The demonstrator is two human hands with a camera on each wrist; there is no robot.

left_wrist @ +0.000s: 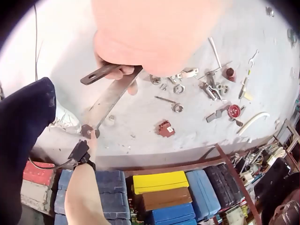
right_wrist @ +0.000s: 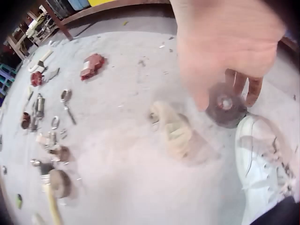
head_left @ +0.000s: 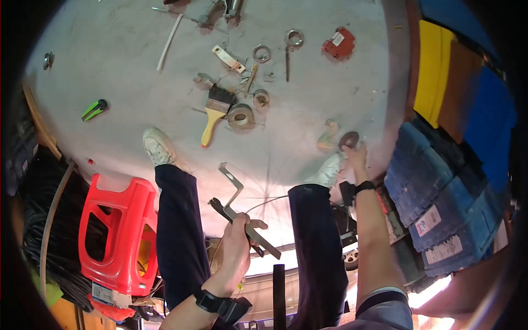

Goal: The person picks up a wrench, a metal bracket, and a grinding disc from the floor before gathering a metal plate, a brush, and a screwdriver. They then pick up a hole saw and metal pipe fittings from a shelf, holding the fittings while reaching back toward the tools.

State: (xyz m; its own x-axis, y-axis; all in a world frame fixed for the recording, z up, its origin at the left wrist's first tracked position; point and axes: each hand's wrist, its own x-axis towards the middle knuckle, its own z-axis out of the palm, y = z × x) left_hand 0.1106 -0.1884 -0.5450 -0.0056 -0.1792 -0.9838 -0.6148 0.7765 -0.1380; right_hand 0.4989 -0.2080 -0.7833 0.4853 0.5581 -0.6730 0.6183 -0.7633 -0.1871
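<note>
My left hand [head_left: 236,247] grips a bent flat metal bracket [head_left: 232,192] together with a dark slotted metal bar [head_left: 218,207]. In the left wrist view the bar's slotted end [left_wrist: 93,75] sticks out beside the fingers, and the back of the hand hides much of the grip. My right hand [head_left: 356,157] is low at the floor by the right shoe [head_left: 330,170]. Its thumb and fingers pinch a dark round disc [right_wrist: 226,105] with a hole in its middle. Beside it lies a crumpled pale yellowish thing [right_wrist: 176,133], blurred.
On the grey floor lie a paintbrush [head_left: 214,113], a thick metal ring [head_left: 241,116], a hex nut [head_left: 262,53], a red block [head_left: 338,44] and a green utility knife [head_left: 95,110]. A red plastic stool [head_left: 118,234] stands left; blue bins [head_left: 423,187] line the right.
</note>
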